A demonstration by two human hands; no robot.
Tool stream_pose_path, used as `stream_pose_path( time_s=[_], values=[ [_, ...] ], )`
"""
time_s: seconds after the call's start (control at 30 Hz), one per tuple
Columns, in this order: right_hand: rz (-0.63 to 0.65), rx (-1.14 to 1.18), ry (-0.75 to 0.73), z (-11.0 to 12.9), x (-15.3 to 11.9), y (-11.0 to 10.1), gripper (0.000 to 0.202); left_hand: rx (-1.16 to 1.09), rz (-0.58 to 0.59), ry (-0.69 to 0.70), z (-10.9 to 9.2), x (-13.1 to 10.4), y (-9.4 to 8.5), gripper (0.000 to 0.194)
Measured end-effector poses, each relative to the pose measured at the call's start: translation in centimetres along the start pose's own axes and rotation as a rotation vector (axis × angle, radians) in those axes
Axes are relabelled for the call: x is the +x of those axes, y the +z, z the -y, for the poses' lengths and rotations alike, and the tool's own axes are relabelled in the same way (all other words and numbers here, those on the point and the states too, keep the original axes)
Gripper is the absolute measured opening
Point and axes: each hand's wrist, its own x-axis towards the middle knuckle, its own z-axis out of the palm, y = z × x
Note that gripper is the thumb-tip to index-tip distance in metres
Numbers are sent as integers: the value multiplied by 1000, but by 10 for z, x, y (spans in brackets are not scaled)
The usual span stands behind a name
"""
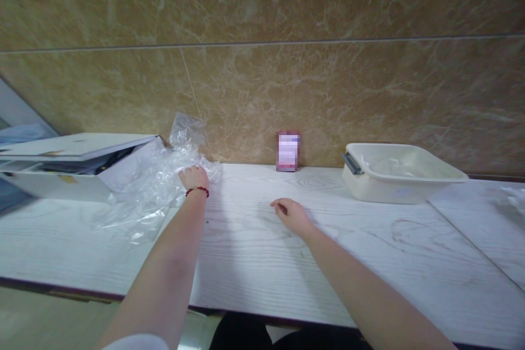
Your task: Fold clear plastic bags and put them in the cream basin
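Note:
A crumpled heap of clear plastic bags (151, 191) lies on the left part of the white wood-grain table. My left hand (195, 177), with a red bracelet at the wrist, is at the heap's right edge, its fingers curled onto the clear plastic. Out over the middle of the table is my right hand (292, 216), with thumb and fingers drawn together and pointing left. Whether something thin and clear is between those fingertips cannot be made out.
A white box with a raised lid (77, 186) stands far left with dark items inside. A phone-like object (287, 151), blurred, leans on the brown marble wall (262, 87). Right of it sits a cream plastic tub (394, 192) with clear plastic in it. More clear plastic (514, 199) lies far right.

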Motion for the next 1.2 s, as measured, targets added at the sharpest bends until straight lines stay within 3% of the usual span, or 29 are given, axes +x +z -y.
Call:
stream_pose_path(
  time_s=[0.27, 0.47, 0.57, 0.63, 0.77, 0.87, 1.1, 1.2],
  values=[
    [-2, 7, 9, 1, 0, 0, 23, -136, 124, 94, -13, -16, -7, 30],
    [-19, 21, 9, 2, 0, 0, 23, -383, 239, 300, -36, -28, -27, 22],
    [-36, 37, -3, 0, 1, 1, 22, -613, 341, 404, -46, -31, -46, 21],
    [-60, 69, -12, -2, 2, 2, 22, -935, 493, 446, -51, -35, -64, 22],
    [-132, 191, -2, -5, 4, 3, 19, -1540, 841, 370, -57, -44, -102, 20],
    [-190, 330, 2, -6, 5, 3, 22, -1831, 967, 251, -61, -52, -121, 14],
    [-241, 557, -48, -6, 4, 3, 65, -1935, 1074, 35, -68, -59, -117, 7],
    [-303, 491, -53, -5, 2, 6, 82, -1896, 1188, 63, -69, -66, -118, 7]
  ],
)
